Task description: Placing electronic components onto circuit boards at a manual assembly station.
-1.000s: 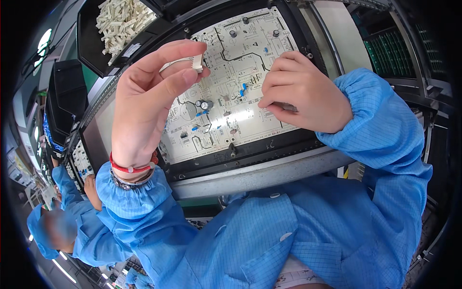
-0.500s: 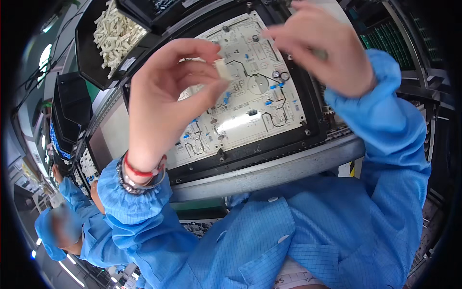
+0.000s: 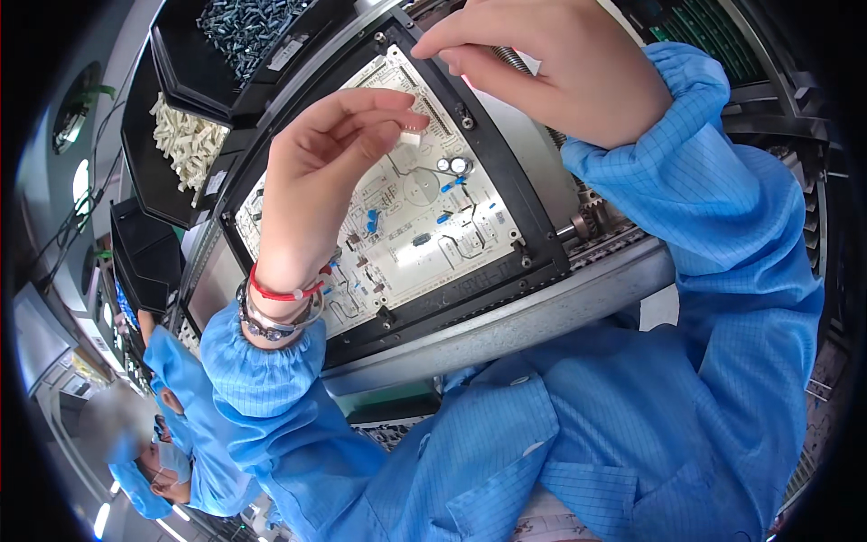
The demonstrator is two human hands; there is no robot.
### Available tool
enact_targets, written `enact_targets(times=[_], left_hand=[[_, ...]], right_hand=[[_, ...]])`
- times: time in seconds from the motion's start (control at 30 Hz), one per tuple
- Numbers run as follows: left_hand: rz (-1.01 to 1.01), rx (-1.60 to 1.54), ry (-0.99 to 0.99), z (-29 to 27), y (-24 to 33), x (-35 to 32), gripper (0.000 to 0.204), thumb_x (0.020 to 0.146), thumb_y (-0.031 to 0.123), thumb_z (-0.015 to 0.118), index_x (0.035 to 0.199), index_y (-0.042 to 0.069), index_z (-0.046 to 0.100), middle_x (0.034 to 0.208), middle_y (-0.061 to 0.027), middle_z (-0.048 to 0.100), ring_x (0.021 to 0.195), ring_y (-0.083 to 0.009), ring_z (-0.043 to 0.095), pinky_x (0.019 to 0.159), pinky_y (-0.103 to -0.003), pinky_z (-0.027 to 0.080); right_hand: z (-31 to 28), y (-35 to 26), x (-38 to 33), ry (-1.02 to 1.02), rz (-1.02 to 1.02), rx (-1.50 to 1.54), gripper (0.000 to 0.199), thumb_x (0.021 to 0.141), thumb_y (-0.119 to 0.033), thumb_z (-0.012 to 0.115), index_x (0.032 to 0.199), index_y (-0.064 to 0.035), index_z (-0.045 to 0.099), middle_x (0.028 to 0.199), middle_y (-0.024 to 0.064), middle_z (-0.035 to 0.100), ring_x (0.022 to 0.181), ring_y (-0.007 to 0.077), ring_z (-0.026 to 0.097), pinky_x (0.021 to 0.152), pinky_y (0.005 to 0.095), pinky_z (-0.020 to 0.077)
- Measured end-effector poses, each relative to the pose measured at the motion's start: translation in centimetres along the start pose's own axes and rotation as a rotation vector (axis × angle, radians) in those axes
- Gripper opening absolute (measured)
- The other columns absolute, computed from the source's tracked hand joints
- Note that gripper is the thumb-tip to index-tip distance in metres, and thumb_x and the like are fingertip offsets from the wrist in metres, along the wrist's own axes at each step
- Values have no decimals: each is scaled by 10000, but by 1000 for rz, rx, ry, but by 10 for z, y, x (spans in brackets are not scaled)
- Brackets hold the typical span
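My left hand (image 3: 330,158) is closed in a pinch on a small white pin connector (image 3: 411,136), held above a white circuit board (image 3: 406,257). Blue parts, round capacitors and printed black traces show on the board, which sits in a black frame (image 3: 470,291). My right hand (image 3: 551,68) is over the frame's far right corner. Its thumb and index finger are stretched out and apart, with nothing visible between them; its other fingers are partly hidden.
At the far left, a black bin holds a heap of white connectors (image 3: 185,144). Beside it another holds dark small components (image 3: 248,36). A grey metal rail (image 3: 506,312) runs along the near side. Further left, people in blue workwear (image 3: 203,425) are nearby.
My view has shifted, bringing the bin of dark components further into sight. The left hand keeps the connector, its fingers drawn closer together. My right hand has moved toward the far edge.
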State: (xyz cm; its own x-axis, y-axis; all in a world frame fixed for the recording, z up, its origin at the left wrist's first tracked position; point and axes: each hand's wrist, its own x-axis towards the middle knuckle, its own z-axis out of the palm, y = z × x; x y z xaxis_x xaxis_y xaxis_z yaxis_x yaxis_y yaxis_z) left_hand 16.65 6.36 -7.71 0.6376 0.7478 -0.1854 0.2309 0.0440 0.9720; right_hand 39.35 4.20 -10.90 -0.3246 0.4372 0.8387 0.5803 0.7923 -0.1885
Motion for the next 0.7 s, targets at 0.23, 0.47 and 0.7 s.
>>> enact_targets(times=[0.23, 0.47, 0.7], left_hand=[[-37, -116, 37, 3, 0, 6, 257, 875, 9, 570, 1128, -30, 540, 978, -95, 655, 921, -127, 613, 804, -229, 468], [18, -113, 118, -1, -11, 12, 285, 854, 45, 631, 1116, -30, 550, 987, -59, 611, 785, -80, 571, 681, -211, 438], [-57, -102, 19, -7, -8, 13, 231, 865, 86, 627, 1064, -31, 630, 1022, -94, 659, 840, -97, 608, 727, -225, 453]], right_hand=[[0, 0, -3, -20, -81, -113, 98, 751, -34, 606, 820, -12, 673, 664, 102, 619, 671, 249, 592, 830, 347, 446], [6, 6, -7, 63, -140, 36, 92, 749, -33, 612, 817, -14, 671, 659, 105, 618, 667, 248, 595, 845, 351, 442], [5, 4, -8, 9, -117, 1, 95, 760, -39, 605, 823, -22, 675, 655, 101, 620, 647, 241, 597, 862, 352, 438]])
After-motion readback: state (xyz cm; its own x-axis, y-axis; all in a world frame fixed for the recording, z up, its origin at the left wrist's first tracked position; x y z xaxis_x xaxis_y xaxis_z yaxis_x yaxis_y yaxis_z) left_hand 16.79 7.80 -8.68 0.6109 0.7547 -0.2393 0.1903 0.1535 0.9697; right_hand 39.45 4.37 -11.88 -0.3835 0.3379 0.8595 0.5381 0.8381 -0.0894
